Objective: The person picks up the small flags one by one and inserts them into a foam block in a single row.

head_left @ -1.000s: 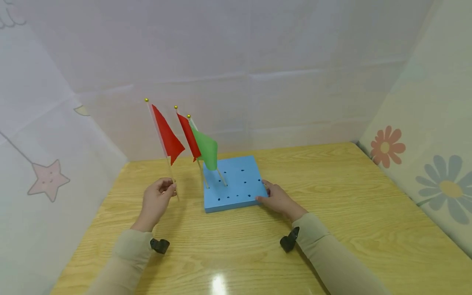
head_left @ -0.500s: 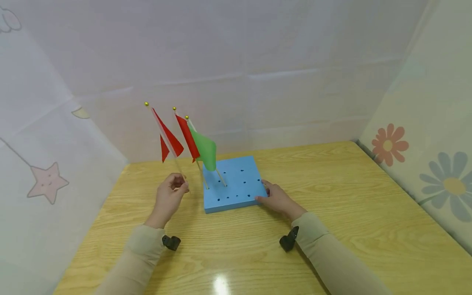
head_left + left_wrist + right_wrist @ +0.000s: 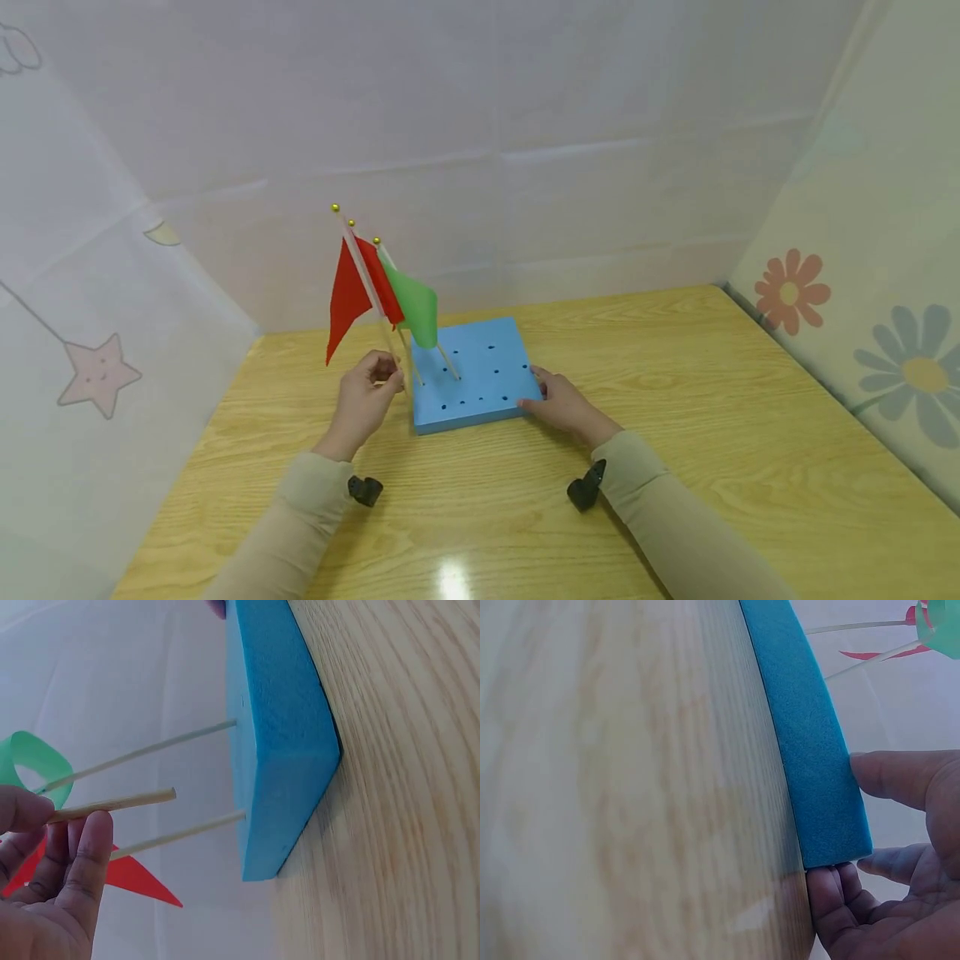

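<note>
My left hand [image 3: 365,402] pinches the wooden stick of a red flag [image 3: 348,292] between thumb and fingers. In the left wrist view the bare lower end of this stick [image 3: 142,801] is in the air, apart from the blue foam block [image 3: 292,750]. Two flags stand tilted in holes at the block's left part: a green flag [image 3: 416,304] and another red flag [image 3: 384,283], partly covered by the held one. My right hand [image 3: 566,408] grips the right near corner of the block, thumb at its top edge and fingers against its side [image 3: 832,900].
The block lies flat on a wooden table [image 3: 712,400], with several small holes in its top [image 3: 487,367]. A pale cloth wall [image 3: 600,200] stands behind, and a flower-printed one [image 3: 885,292] on the right.
My left hand has moved right with the red flag, up to the block's left side, and the flag's cloth has swung round to the left. The right hand stays at the block.
</note>
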Motion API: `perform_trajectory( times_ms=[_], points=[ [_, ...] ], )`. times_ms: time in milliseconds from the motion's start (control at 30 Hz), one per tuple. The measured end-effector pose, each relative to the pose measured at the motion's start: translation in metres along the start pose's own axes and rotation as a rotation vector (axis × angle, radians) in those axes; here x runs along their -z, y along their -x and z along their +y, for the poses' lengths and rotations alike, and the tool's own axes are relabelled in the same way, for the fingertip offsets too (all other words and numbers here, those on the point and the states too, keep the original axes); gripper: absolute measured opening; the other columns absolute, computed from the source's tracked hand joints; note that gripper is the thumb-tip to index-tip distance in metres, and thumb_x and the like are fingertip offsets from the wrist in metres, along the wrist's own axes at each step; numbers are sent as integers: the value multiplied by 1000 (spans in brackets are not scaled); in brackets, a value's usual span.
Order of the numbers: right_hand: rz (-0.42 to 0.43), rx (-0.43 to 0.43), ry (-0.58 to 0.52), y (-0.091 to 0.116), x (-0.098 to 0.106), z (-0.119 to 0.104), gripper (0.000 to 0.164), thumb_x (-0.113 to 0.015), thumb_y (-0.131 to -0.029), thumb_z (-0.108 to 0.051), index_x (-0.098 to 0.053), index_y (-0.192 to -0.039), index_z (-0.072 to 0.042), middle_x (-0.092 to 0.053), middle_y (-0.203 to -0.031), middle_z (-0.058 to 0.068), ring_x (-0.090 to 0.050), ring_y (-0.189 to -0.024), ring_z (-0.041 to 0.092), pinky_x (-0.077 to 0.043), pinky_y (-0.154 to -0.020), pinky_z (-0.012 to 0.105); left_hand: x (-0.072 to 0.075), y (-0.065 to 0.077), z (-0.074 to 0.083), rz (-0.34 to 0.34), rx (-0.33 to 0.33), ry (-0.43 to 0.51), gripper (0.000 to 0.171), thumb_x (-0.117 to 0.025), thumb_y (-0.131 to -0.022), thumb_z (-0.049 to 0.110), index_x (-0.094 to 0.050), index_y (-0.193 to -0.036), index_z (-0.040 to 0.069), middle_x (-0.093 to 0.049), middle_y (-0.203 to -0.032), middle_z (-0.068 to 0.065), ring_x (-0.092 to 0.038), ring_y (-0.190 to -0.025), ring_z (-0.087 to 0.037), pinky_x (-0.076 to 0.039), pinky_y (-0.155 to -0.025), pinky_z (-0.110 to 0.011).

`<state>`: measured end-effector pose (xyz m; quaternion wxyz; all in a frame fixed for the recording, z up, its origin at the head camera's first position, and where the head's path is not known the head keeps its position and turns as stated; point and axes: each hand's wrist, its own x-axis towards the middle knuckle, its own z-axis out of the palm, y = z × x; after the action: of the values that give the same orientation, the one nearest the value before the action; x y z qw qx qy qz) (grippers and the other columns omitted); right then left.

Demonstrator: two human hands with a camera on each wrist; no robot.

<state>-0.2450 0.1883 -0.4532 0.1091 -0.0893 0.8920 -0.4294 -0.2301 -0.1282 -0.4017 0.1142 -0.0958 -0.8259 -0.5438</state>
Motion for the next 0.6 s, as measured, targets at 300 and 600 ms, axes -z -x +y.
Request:
perform_trajectory(
  times_ms=[300,600],
  points=[
    [3,-3,17,-1,-2,-1,75,-70,-100,-18,-29,-158,7,-57,-124,28,-54,-106,34,-45,-89,47,-17,-2,5,-48,-49,-83,7,-66,-98,0,-64,-104,-2,-67,-96,-12,-67,-91,-27,-55,-77,-30],
    [17,0,24,-1,-3,-2,75,-70,-100,-18,-31,-157,8,-58,-115,23,-52,-99,30,-44,-85,44,-39,-8,2,-106,-94,-96,4,-66,-98,0,-63,-101,1,-66,-93,-8,-64,-86,-24,-55,-74,-33]
  ],
)
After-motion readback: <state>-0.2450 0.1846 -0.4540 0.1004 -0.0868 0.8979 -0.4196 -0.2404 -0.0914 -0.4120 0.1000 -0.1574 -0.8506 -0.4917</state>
